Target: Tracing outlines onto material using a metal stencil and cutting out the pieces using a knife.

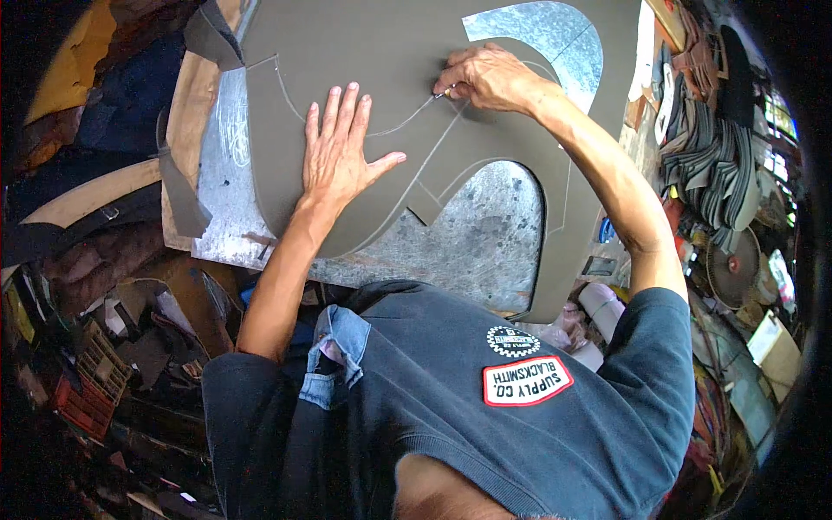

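A large, smooth grey-brown sheet (364, 43) lies over a metal-topped work table (485, 243), with curved pieces cut out of it. Thin pale lines run across the sheet in curves. My left hand (338, 143) rests flat on it with fingers spread, beside one curved line. Farther right, my right hand (490, 78) is closed around a small tool with a metallic tip (440, 94), touching the sheet at the end of a curved line. Most of the tool is hidden by my fingers, so its kind cannot be made out.
A curled offcut (182, 186) hangs at the table's left side, near its wooden edge (186, 113). To the right are a stack of dark cut pieces (715, 165) and a round fan (735, 264). A red crate (85, 403) and scraps lie at lower left.
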Action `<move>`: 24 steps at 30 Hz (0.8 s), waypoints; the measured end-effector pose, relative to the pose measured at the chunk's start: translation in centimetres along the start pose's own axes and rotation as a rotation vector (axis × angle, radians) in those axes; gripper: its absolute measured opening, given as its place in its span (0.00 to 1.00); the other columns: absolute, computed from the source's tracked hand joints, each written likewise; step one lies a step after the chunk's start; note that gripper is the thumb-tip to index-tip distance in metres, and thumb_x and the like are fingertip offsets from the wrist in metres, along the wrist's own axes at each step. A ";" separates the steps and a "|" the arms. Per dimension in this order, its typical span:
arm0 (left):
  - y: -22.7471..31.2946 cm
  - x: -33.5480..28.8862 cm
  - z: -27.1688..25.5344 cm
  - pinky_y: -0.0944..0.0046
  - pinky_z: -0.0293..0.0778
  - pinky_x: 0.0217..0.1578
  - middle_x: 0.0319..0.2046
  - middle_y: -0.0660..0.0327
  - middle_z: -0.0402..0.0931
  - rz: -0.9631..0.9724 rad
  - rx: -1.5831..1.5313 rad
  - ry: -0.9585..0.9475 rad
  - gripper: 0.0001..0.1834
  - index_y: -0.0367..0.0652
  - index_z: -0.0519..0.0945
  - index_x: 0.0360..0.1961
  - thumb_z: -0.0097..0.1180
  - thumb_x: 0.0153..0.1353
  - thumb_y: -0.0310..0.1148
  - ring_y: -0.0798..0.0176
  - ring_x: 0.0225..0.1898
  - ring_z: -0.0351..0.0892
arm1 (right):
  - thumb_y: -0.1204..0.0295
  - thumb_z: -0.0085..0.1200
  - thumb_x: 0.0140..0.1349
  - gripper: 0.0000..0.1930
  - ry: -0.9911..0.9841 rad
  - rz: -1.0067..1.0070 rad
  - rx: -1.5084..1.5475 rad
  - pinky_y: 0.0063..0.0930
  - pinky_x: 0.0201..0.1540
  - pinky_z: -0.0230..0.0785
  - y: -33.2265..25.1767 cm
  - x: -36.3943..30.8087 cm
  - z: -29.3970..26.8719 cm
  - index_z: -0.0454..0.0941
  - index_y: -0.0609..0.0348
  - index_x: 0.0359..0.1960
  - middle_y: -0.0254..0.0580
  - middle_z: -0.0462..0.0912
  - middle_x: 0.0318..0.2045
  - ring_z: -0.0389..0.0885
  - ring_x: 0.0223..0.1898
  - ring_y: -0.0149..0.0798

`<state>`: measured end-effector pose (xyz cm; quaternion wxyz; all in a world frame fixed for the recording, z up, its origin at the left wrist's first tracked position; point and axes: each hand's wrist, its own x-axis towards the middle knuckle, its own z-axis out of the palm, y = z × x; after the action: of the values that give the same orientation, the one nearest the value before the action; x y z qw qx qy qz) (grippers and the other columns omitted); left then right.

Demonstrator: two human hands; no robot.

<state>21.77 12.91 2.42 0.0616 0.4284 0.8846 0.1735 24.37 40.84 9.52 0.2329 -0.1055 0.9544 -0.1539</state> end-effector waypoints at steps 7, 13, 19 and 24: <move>0.0 0.1 0.1 0.42 0.42 0.71 0.72 0.51 0.52 0.005 0.012 -0.015 0.53 0.38 0.64 0.67 0.60 0.49 0.67 0.50 0.74 0.46 | 0.71 0.57 0.59 0.11 -0.028 -0.004 -0.057 0.40 0.56 0.65 2.2 0.8 -1.2 0.84 0.48 0.44 0.34 0.82 0.45 0.79 0.50 0.42; -0.1 0.3 0.0 0.40 0.42 0.70 0.72 0.51 0.52 0.008 0.002 -0.009 0.54 0.38 0.64 0.67 0.61 0.49 0.67 0.49 0.74 0.46 | 0.73 0.57 0.59 0.11 -0.046 -0.025 -0.053 0.40 0.58 0.63 3.9 1.4 -1.8 0.84 0.49 0.43 0.33 0.82 0.50 0.78 0.54 0.40; -0.2 0.1 0.1 0.39 0.42 0.70 0.72 0.49 0.51 0.022 -0.012 -0.003 0.54 0.37 0.64 0.67 0.61 0.49 0.67 0.47 0.74 0.45 | 0.72 0.56 0.61 0.10 -0.091 -0.007 -0.035 0.41 0.59 0.62 4.3 1.6 -2.2 0.83 0.51 0.43 0.30 0.83 0.48 0.77 0.54 0.40; 0.0 0.0 0.1 0.38 0.42 0.70 0.72 0.49 0.51 0.037 0.010 -0.005 0.54 0.37 0.63 0.67 0.62 0.49 0.66 0.46 0.74 0.45 | 0.69 0.54 0.63 0.10 -0.091 0.027 -0.079 0.45 0.59 0.61 3.4 0.9 -2.6 0.82 0.50 0.45 0.29 0.84 0.45 0.77 0.52 0.38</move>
<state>21.82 12.93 2.29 0.0583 0.4455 0.8772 0.1694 21.90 44.42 10.18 0.2740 -0.1085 0.9495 -0.1080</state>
